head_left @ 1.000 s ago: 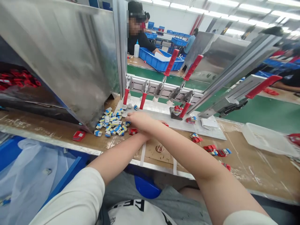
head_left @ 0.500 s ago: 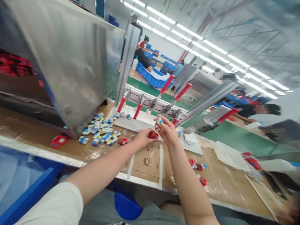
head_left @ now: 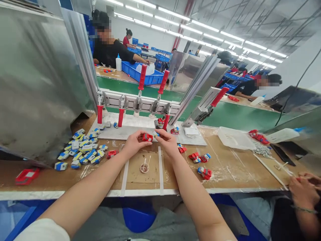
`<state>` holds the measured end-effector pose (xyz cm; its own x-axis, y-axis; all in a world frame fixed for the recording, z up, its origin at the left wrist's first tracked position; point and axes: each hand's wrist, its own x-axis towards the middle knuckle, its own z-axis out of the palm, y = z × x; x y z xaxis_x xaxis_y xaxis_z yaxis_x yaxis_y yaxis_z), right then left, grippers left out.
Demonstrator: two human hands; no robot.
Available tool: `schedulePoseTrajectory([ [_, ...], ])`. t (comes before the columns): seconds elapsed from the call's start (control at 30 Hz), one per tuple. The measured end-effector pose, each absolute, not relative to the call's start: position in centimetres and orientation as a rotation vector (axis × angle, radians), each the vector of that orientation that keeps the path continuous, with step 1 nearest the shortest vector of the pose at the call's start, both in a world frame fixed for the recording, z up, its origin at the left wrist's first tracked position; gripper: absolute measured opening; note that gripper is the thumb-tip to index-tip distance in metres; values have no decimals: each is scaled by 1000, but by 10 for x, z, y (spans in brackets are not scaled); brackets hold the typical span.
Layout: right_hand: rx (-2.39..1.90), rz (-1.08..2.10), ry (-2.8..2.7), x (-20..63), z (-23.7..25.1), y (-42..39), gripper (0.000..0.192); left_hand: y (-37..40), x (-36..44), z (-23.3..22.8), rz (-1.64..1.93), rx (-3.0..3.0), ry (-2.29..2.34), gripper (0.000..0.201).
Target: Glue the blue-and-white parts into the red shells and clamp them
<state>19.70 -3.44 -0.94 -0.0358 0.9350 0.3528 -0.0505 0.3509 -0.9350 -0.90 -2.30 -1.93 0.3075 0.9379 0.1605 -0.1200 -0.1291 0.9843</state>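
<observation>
My left hand pinches a red toy car part between thumb and fingers. Close beside it, my right hand grips a small white-and-blue block; a small gap seems to lie between the two pieces. Left of my hands is a loose pile of white, blue and yellow blocks, with another red car part at its near right side. Below my hands stands a small cup with a thin stick in it. Several red pieces joined with white-and-blue blocks lie right of my right forearm.
Behind my hands, toggle clamps with red handles hang above a metal plate. A sheet-metal panel bounds the left. At right are a translucent tray, a white bottle and another person's hands. A co-worker sits across the bench.
The view has swung left to right and levelled. My right hand has turned and brought the white-and-blue block down nearer to the red car part in my left hand.
</observation>
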Motion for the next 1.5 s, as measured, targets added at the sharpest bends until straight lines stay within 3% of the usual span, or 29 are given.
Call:
schedulePoseTrajectory([
  [0.6, -1000, 496, -1552, 170, -13, -48, 22, -30, -9, -12, 1133, 1469, 918, 58],
  [0.73, -989, 456, -1607, 167, -16, -47, 28, -29, -8, -15, 1185, 1408, 888, 60],
  [0.9, -922, 361, -1748, 169, -15, -44, 38, -22, -4, -18, 1187, 1263, 838, 80],
  [1.03, -826, 319, -1878, 172, -13, -50, 41, -21, 0, -21, 1192, 1092, 759, 76],
  [1.2, -1143, 108, -1206, 191, -10, -37, 34, -23, 2, -22, 1204, 851, 680, 67],
  [1.3, -1255, 389, -1094, 208, -2, -14, 33, -21, -1, -22, 1240, 793, 648, 61],
  [1.4, -1188, 725, -1185, 220, 24, -6, 43, -18, -4, -23, 1256, 718, 622, 61],
  [1.5, -981, 825, -1185, 226, 67, -13, 49, -17, -6, -23, 1224, 629, 589, 67],
])
